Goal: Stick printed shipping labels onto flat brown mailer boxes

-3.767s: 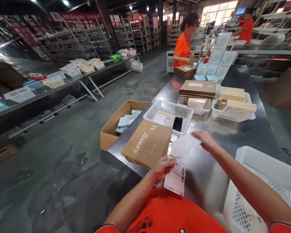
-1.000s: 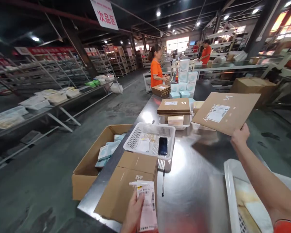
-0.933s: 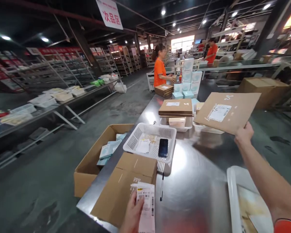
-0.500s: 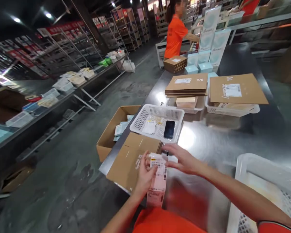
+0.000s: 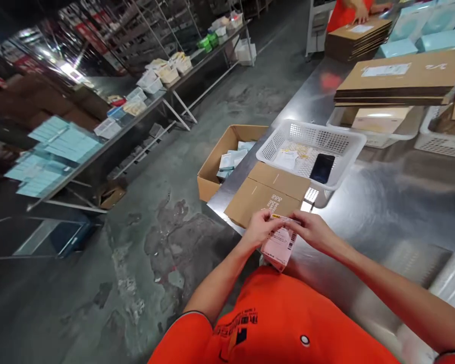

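Observation:
Between my two hands is a printed shipping label [image 5: 278,248], its lower end hanging down over the table edge in front of my orange shirt. My left hand [image 5: 258,228] pinches its upper left side. At its upper right, my right hand [image 5: 311,228] has fingers closed on the label's edge, close to the left fingertips. Just beyond the hands lies a flat cardboard box [image 5: 246,201] with white print. Behind that stands a white plastic basket [image 5: 349,167] holding a black phone [image 5: 322,168] and some white paper slips [image 5: 286,158].
An open carton [image 5: 208,191] with light-blue boxes stands left of the metal table [image 5: 390,202]. Stacked flat cardboard [image 5: 392,76] rests on baskets at the back right. A co-worker's hand [image 5: 360,11] touches another cardboard stack [image 5: 358,38]. A long side table [image 5: 136,119] runs along the left.
My view has turned down and left. The right hand has come in to the label's top edge, and both hands are now close together on it.

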Tool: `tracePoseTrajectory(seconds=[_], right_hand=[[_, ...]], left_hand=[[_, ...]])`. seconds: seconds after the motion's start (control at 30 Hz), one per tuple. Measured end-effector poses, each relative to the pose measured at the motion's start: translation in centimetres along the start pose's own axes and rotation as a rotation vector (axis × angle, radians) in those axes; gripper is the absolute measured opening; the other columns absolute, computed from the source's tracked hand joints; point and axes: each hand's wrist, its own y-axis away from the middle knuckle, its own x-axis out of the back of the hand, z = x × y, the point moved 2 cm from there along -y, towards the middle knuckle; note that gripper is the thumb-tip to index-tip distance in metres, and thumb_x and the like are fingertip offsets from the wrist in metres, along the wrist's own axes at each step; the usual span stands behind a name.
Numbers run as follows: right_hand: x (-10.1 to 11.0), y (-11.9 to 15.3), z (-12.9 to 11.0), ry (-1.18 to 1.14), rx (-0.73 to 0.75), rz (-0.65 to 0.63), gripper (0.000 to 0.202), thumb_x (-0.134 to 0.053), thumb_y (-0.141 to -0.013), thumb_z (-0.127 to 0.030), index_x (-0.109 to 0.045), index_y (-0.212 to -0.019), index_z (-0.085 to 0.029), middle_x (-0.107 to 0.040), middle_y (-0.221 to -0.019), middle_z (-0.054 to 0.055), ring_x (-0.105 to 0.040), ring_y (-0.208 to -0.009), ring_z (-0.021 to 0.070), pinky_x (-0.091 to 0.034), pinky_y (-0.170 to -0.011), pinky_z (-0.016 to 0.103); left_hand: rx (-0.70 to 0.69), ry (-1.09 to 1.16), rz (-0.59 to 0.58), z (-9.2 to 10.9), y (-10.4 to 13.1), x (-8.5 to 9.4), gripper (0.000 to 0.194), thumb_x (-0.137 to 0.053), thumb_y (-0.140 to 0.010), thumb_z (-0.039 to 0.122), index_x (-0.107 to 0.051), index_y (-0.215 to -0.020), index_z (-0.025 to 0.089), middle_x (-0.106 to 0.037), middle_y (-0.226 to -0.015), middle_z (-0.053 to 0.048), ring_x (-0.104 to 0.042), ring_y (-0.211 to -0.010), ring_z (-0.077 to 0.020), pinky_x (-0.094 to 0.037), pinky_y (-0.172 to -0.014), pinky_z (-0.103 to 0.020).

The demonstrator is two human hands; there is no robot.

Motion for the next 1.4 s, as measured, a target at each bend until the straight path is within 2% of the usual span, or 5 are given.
tracePoseTrajectory(seconds=[0.47, 0.67, 0.97, 1.23, 1.4], right_hand=[[-6.8, -15.1, 2.3, 0.945, -0.228, 0.141, 0.051, -0.056, -0.092, -0.053, -0.056, -0.121, -0.012, -0.065, -0.109, 0.023, -0.061, -0.102, 0.0352, -0.043, -0.082, 0.041], [-8.6, -16.3, 1.7, 1.047, -0.173, 0.33, 0.061, -0.049, -0.095, -0.044, -0.042, -0.145, -0.008, -0.061, -0.124, 0.026, -0.056, -0.113, 0.0375, -0.042, -0.091, 0.047], [-18.2, -9.5, 3.9, 0.913, 0.399, -0.004, 0.062, -0.044, -0.097, -0.048, -0.049, -0.145, -0.009, -0.048, -0.149, 0.02, -0.033, -0.144, 0.0358, -0.019, -0.121, 0.055], [-6.9, 2.8, 10.2, 0.257, -0.533, 0.679, 0.053, -0.043, -0.09, -0.047, -0.062, -0.124, -0.01, -0.068, -0.119, 0.021, -0.064, -0.107, 0.034, -0.05, -0.094, 0.051], [1.3, 8.4, 7.8, -0.095, -0.389, 0.913, 0.054, -0.048, -0.087, -0.06, -0.065, -0.116, -0.018, -0.072, -0.111, 0.011, -0.067, -0.098, 0.0251, -0.055, -0.084, 0.036]], left_hand=[[0.484, 0.127, -0.017, -13.2, 4.4, 19.2, 0.048, -0.09, -0.05, 0.042, -0.076, -0.08, 0.008, -0.073, -0.068, -0.008, -0.062, -0.057, -0.0174, -0.045, -0.059, -0.028], [0.331, 0.255, 0.173, -12.9, 2.5, 23.8, 0.042, -0.087, -0.053, 0.044, -0.072, -0.074, 0.011, -0.071, -0.069, -0.006, -0.064, -0.064, -0.0164, -0.05, -0.066, -0.028], [0.007, -0.144, 0.024, -10.3, -4.3, 20.4, 0.024, -0.069, -0.077, 0.038, -0.078, -0.084, 0.017, -0.055, -0.147, -0.013, -0.053, -0.133, -0.0308, -0.039, -0.111, -0.039], [0.088, -0.493, 0.006, -9.5, 2.2, 13.4, 0.034, -0.056, -0.086, 0.039, -0.078, -0.104, 0.02, -0.044, -0.156, -0.014, -0.051, -0.137, -0.0323, -0.041, -0.11, -0.039], [0.109, -0.148, -0.106, -7.4, 2.2, 7.5, 0.054, -0.063, -0.076, 0.063, -0.078, -0.098, 0.016, -0.07, -0.125, -0.017, -0.062, -0.121, -0.035, -0.045, -0.108, -0.044]])
